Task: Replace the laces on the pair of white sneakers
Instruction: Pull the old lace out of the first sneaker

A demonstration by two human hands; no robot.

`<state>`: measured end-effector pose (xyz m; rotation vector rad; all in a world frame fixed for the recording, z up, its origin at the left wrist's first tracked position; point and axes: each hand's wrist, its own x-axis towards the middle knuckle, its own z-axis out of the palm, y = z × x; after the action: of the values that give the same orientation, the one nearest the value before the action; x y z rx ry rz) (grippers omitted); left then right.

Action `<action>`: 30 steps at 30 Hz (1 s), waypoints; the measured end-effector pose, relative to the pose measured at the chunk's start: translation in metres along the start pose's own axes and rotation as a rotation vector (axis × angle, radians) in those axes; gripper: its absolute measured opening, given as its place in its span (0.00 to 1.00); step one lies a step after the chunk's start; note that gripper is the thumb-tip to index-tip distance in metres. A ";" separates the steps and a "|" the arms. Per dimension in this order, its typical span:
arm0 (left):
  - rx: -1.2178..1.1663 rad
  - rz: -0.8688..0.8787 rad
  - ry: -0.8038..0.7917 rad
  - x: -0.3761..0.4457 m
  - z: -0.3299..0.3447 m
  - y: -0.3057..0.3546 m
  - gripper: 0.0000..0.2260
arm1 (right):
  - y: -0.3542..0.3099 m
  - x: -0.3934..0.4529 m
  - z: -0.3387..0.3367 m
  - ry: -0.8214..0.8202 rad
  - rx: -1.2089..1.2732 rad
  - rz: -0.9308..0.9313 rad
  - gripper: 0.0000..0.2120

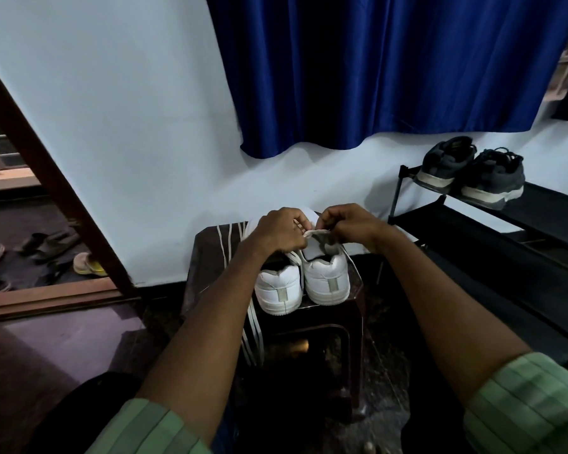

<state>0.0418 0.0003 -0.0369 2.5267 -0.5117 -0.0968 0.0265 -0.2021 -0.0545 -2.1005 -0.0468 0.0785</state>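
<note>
Two white sneakers stand side by side on a dark plastic stool (210, 253), heels toward the camera. The left sneaker (277, 290) sits slightly nearer the front edge of the surface; the right sneaker (327, 281) touches it along the inner side.

Both hands are raised over the tongue area of the right sneaker. The left hand (281, 229) has its fingers (300, 224) curled and pressed together, pinching one end of a white lace (315, 233). The right hand (351, 224) meets it from the opposite side, fingers likewise curled in on the same short stretch of lace. The lace spans the gap between the two hands, just above the sneaker opening.

Loose white laces (254, 332) lie across the stool top to the left of the sneakers and hang down over its front edge.

To the right, a black shoe rack (473, 231) carries a pair of dark sneakers (471, 172) on its top shelf. A blue curtain (391, 67) hangs on the wall behind.
</note>
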 end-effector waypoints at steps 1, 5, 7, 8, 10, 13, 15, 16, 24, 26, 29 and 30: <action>0.003 0.009 -0.013 0.000 -0.001 0.000 0.12 | 0.001 0.001 0.001 -0.002 0.013 -0.006 0.16; -0.049 0.046 0.017 0.002 0.002 -0.004 0.11 | 0.001 0.000 0.007 0.072 -0.122 -0.111 0.08; -0.086 0.048 0.028 0.004 0.002 -0.005 0.10 | 0.002 0.002 0.013 0.088 -0.195 -0.161 0.11; -0.096 0.047 0.028 0.004 0.002 -0.006 0.10 | 0.002 0.003 0.017 0.090 -0.205 -0.182 0.12; -0.111 0.041 0.027 0.005 0.002 -0.007 0.09 | 0.001 0.006 0.022 0.083 -0.208 -0.212 0.14; -0.103 0.048 0.033 0.005 0.002 -0.007 0.09 | 0.001 0.009 0.022 0.073 -0.183 -0.193 0.15; -0.105 0.069 0.040 0.007 0.003 -0.007 0.08 | 0.002 0.010 0.019 0.068 -0.174 -0.183 0.14; -0.110 0.082 0.041 0.007 0.004 -0.008 0.07 | 0.001 0.010 0.018 0.064 -0.181 -0.191 0.14; 0.166 -0.028 0.043 0.012 0.014 -0.002 0.12 | -0.007 -0.002 0.008 -0.016 0.055 -0.125 0.05; 0.236 -0.057 0.065 0.010 0.017 0.003 0.15 | -0.010 -0.005 0.007 -0.051 0.150 -0.061 0.05; 0.280 -0.040 0.125 0.009 0.022 0.004 0.19 | -0.015 -0.006 0.003 -0.057 0.364 -0.006 0.05; 0.271 -0.026 0.132 0.009 0.022 0.003 0.19 | -0.017 -0.007 0.002 -0.048 0.434 -0.007 0.06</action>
<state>0.0455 -0.0166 -0.0530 2.7797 -0.4659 0.1386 0.0197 -0.1921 -0.0405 -1.6643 -0.0596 0.1230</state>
